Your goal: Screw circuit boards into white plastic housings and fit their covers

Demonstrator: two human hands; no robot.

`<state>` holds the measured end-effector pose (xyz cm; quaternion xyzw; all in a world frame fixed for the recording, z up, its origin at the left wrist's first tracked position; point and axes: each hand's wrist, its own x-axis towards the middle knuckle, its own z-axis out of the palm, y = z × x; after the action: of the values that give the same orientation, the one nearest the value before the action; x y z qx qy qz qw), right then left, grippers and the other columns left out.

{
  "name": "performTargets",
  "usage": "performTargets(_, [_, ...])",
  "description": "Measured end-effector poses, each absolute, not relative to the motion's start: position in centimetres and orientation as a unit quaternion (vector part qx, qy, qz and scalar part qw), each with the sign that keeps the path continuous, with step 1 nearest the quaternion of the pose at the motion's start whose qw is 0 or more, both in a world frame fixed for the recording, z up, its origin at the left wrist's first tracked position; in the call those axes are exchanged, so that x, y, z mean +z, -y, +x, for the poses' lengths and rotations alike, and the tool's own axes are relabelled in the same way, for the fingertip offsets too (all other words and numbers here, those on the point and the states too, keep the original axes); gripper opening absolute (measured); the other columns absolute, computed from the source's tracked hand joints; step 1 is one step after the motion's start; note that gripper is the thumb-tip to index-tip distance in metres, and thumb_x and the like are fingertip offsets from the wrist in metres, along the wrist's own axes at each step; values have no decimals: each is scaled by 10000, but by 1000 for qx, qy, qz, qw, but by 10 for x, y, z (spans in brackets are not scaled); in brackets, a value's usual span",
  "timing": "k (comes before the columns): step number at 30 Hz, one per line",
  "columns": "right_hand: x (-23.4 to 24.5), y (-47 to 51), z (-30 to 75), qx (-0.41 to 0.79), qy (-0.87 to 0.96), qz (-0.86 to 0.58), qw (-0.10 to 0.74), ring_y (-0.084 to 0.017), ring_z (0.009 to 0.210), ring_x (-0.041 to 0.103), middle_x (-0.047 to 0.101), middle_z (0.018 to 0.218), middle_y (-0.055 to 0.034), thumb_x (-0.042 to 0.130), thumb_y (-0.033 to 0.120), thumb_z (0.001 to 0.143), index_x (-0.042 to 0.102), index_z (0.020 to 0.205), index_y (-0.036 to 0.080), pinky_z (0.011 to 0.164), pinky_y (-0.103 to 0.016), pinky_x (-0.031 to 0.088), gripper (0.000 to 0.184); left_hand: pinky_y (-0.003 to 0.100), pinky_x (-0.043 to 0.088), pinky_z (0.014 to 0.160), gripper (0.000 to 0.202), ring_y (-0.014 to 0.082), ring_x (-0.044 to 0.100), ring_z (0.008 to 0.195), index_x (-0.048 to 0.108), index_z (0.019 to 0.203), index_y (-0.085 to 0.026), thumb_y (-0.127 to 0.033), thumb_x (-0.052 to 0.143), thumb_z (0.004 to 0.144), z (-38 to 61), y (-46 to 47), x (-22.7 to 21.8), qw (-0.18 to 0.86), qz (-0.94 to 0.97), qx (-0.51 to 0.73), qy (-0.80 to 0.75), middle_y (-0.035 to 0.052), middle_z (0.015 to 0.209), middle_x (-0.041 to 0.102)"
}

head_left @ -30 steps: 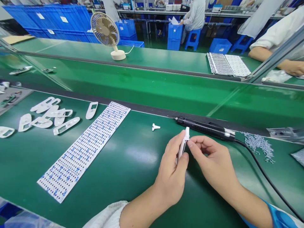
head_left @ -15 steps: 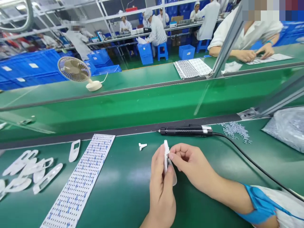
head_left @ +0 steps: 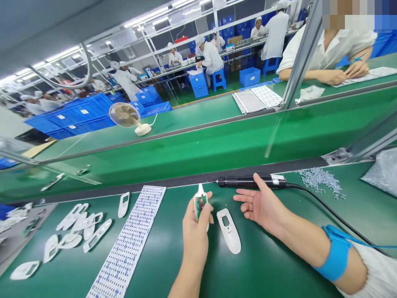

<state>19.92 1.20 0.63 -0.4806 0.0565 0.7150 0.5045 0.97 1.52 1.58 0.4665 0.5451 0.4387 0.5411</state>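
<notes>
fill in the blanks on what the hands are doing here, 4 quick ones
The white housing is gripped in the ____ hand.
The right hand is open and holds ____.
A white cover lies on the bench between the two ____.
The cuff on the right arm is ____.

Missing words: left; nothing; hands; blue

White sleeve, blue arm strap, prob. ESD, thin cord
</notes>
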Motion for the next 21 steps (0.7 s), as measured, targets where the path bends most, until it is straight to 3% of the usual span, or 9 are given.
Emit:
performTargets(2, [7, -12, 199, 718, -52, -480, 501, -169, 481, 597, 728, 898, -172, 479, 631, 1006, 571, 1252, 11, 415, -272, 465, 673, 292, 440, 709, 356, 154, 525, 686, 688, 1202, -211, -373, 698, 884, 11, -36, 19, 468, 572, 372, -562, 3, 803, 643])
performTargets(7, [5, -14, 198, 730, -37, -463, 502, -181, 547, 649, 739, 1010, -195, 488, 501, 1044, 533, 1299, 5, 480, -298, 531, 560, 391, 463, 931, 565, 271, 642, 1015, 614, 1336, -227, -91, 662, 790, 39, -90, 27, 312, 784, 201, -498, 89, 1161, 717])
performTargets(12, [-1, -19, 200, 730, -39, -444, 518, -224, 745, 731, 719, 1116, -219, 525, 425, 1045, 542, 1272, -1, 623, -327, 597, 483, 405, 468, 933, 582, 316, 646, 1075, 648, 1296, -236, -49, 699, 747, 54, -113, 34, 253, 849, 81, -458, 103, 1103, 722])
performTargets(17, [-4, -21, 188, 736, -33, -363, 571, -191, 724, 712, 723, 1023, -128, 508, 474, 1051, 631, 1142, 64, 619, -298, 576, 437, 415, 483, 915, 505, 306, 646, 1050, 629, 1319, -257, -113, 608, 835, 55, -98, 45, 257, 843, 91, -464, 103, 1096, 695])
performTargets(21, [-5, -26, 194, 623, 32, -387, 680, -155, 578, 604, 670, 759, -43, 672, 582, 911, 652, 1005, 122, 514, -255, 480, 470, 439, 478, 961, 413, 305, 641, 1087, 630, 1292, -253, -228, 630, 880, 69, -59, 44, 309, 777, 245, -491, 111, 1189, 697])
